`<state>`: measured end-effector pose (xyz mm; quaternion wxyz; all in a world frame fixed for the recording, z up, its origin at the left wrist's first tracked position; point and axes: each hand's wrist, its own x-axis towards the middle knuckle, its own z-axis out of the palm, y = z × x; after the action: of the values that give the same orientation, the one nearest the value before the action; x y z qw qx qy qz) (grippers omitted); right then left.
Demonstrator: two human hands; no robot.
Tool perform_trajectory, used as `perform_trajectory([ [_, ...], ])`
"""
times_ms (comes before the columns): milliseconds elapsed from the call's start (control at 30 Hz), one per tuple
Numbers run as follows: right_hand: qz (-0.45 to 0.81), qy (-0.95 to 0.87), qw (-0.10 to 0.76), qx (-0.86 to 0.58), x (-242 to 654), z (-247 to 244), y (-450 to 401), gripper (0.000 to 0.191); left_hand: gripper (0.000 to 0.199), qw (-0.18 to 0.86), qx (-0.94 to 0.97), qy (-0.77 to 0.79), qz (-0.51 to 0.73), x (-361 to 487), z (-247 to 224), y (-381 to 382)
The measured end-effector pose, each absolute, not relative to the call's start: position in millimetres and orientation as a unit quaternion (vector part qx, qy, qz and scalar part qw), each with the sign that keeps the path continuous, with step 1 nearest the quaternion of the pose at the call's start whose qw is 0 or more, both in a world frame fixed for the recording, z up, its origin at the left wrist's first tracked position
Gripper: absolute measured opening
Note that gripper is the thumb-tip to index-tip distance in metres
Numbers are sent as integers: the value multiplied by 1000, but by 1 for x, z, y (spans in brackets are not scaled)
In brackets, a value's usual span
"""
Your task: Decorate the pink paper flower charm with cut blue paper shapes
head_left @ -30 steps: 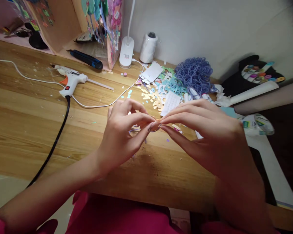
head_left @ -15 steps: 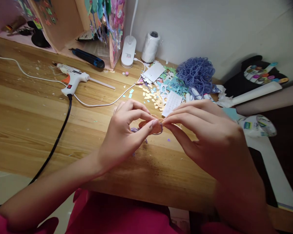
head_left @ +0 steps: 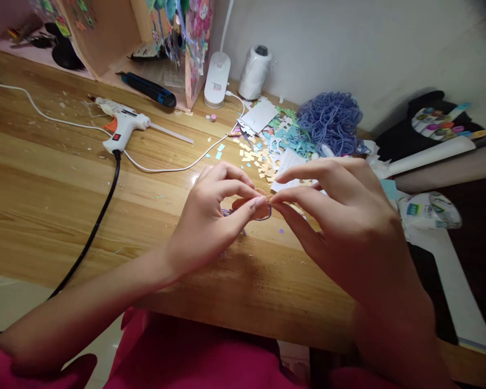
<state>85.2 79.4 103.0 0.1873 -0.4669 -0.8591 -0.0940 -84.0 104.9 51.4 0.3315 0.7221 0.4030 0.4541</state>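
Observation:
My left hand pinches a small, flat, orange-tan piece between thumb and fingers, a little above the wooden table. Thin purple cord runs along the edge of the piece, and more of it dangles below my left fingers. At the piece's right edge, thumb and index finger of my right hand are pressed together on the cord; the other right fingers are raised apart. Both hands hide much of the piece, so its full shape cannot be made out.
A white glue gun with a black cable lies at left, near a utility knife. Behind my hands are paper scraps, a tangle of blue-purple cord and a white thread spool. Markers and a tape roll are at right.
My right middle finger has lifted away from the pinch, leaving thumb and index finger at the cord. My left hand keeps its hold on the piece. The view has shifted slightly.

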Motion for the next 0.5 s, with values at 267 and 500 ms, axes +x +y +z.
perform_trajectory([
  [267, -85, -854, 198, -474, 81, 101, 78, 13, 5, 248, 768, 390, 445, -84, 50, 104],
  [500, -95, -847, 207, -480, 78, 100, 76, 13, 7, 175, 789, 381, 449, -85, 46, 104],
])
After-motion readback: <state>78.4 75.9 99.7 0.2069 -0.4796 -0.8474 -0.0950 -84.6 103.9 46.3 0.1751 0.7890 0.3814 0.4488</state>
